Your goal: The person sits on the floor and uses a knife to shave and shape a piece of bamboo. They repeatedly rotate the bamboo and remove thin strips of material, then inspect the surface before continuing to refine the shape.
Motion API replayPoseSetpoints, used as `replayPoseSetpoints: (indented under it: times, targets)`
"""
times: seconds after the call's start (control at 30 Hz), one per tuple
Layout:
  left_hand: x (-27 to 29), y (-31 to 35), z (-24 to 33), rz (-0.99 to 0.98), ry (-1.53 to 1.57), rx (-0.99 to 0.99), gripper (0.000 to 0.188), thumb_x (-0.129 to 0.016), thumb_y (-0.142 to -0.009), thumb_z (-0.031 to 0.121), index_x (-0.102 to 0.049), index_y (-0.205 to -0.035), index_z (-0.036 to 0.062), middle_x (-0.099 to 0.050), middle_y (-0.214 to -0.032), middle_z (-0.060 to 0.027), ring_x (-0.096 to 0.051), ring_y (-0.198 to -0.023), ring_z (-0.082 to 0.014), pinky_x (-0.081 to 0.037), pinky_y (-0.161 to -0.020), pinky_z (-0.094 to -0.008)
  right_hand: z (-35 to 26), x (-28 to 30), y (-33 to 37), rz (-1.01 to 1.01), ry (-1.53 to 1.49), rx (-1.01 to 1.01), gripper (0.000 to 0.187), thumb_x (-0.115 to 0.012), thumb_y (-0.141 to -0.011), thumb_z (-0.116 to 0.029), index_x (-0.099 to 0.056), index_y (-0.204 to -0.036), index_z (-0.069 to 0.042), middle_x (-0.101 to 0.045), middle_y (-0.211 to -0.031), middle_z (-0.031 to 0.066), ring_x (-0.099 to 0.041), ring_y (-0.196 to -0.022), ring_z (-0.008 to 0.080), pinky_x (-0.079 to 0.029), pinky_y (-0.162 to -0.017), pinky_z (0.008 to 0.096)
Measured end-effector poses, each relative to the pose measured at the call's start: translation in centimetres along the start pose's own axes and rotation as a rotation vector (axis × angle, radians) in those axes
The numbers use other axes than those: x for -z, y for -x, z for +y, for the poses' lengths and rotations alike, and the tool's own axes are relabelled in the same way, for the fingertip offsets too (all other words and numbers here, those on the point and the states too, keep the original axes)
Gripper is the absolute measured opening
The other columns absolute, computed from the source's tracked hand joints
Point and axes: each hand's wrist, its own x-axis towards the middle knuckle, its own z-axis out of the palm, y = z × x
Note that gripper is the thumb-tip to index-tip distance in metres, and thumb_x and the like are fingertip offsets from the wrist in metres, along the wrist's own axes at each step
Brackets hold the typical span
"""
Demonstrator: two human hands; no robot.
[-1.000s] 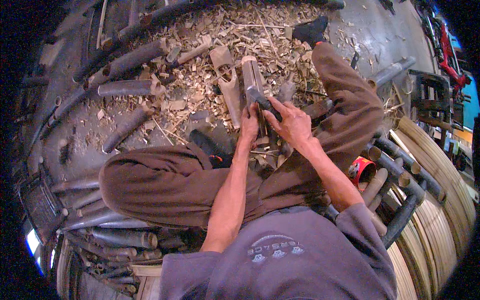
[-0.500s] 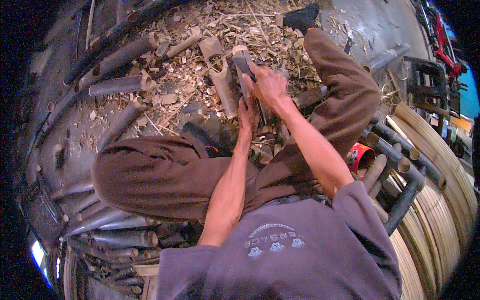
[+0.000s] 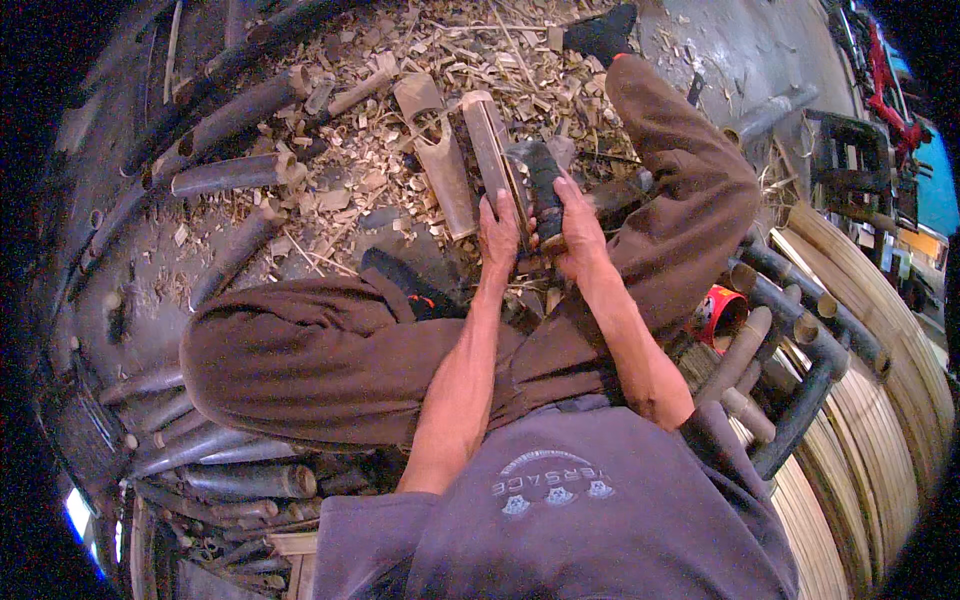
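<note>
Place: you sit in a bamboo workshop.
Floor: wood shavings (image 3: 380, 150) everywhere.
Stock: cut bamboo poles (image 3: 235, 175), split strips (image 3: 880, 400) stacked beside you.

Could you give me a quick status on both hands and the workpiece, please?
Left hand gripping split bamboo piece. Right hand closed on dark tool against it. Wood chips litter floor around.

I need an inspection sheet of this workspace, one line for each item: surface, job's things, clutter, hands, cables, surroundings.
Surface: grey ground, covered with wood chips.
Job's things: pale split bamboo piece; dark chopping tool.
Clutter: dark bamboo tubes; red cup.
Hands: left hand on the bamboo piece; right hand grips the tool.
Cables: nothing seen.
Surroundings: pale bamboo strips at the right.
</note>
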Motion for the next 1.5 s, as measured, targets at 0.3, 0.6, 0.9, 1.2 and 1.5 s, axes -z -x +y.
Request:
replayPoseSetpoints:
  times: [0.3, 0.6, 0.9, 1.2, 1.5]
  targets:
    - [-0.1, 0.1, 0.5, -0.033, -0.111, 0.135, 0.055, -0.040, -0.095, 0.053, -0.036, -0.125, 0.0076, -0.060, -0.077, -0.0088, -0.057, -0.054, -0.0144, -0.046, -0.039, -0.0269, 1.6, 0.4, 0.5, 0.055, -0.254, -0.071, 0.028, -0.050, -0.094, -0.040, -0.046, -0.110, -0.018, -0.058, -0.077, 0.0077, -0.056, -0.055, 0.0175, -0.046, -0.044, 0.0293]
    - [0.5, -1.4, -2.4, -0.079, -0.167, -0.059, 0.047, -0.041, -0.096, 0.051, -0.046, -0.117, 0.0092, -0.059, -0.092, -0.0065, -0.058, -0.079, -0.0152, -0.048, -0.061, -0.0300, 3.4, 1.1, -4.8, 0.140, 0.076, 0.210, 0.034, -0.049, -0.095, -0.030, -0.053, -0.125, -0.014, -0.059, -0.081, 0.0058, -0.054, -0.059, 0.0166, -0.045, -0.050, 0.0312]
    - [0.1, -3.8, -5.8, 0.061, -0.254, -0.229, 0.059, -0.039, -0.098, 0.045, -0.043, -0.131, -0.0044, -0.054, -0.123, -0.0245, -0.052, -0.113, -0.0347, -0.039, -0.094, -0.0398, -1.8, -6.2, -8.5, 0.277, 0.240, 0.178, 0.048, -0.056, -0.089, -0.030, -0.052, -0.131, -0.007, -0.062, -0.114, 0.0169, -0.058, -0.099, 0.0254, -0.049, -0.079, 0.0385]
    - [1.1, -1.3, 0.4, -0.113, 0.105, 0.092, 0.055, -0.040, -0.095, 0.053, -0.054, -0.109, 0.0009, -0.059, -0.095, -0.0092, -0.058, -0.087, -0.0215, -0.048, -0.077, -0.0359, -7.9, -2.6, -2.2, -0.003, 0.742, 0.518, 0.053, -0.056, -0.090, -0.042, -0.051, -0.130, -0.007, -0.065, -0.095, 0.0114, -0.060, -0.081, 0.0266, -0.049, -0.071, 0.0386]
    - [1.5, -1.4, -0.2, -0.156, 0.108, -0.018, 0.052, -0.035, -0.097, 0.050, -0.058, -0.105, 0.0040, -0.062, -0.089, -0.0070, -0.060, -0.077, -0.0178, -0.050, -0.070, -0.0334, -3.5, 0.7, 5.3, 0.101, 1.400, 0.605, 0.047, -0.059, -0.089, -0.032, -0.048, -0.134, -0.026, -0.064, -0.103, 0.0221, -0.061, -0.097, 0.0388, -0.050, -0.080, 0.0424]
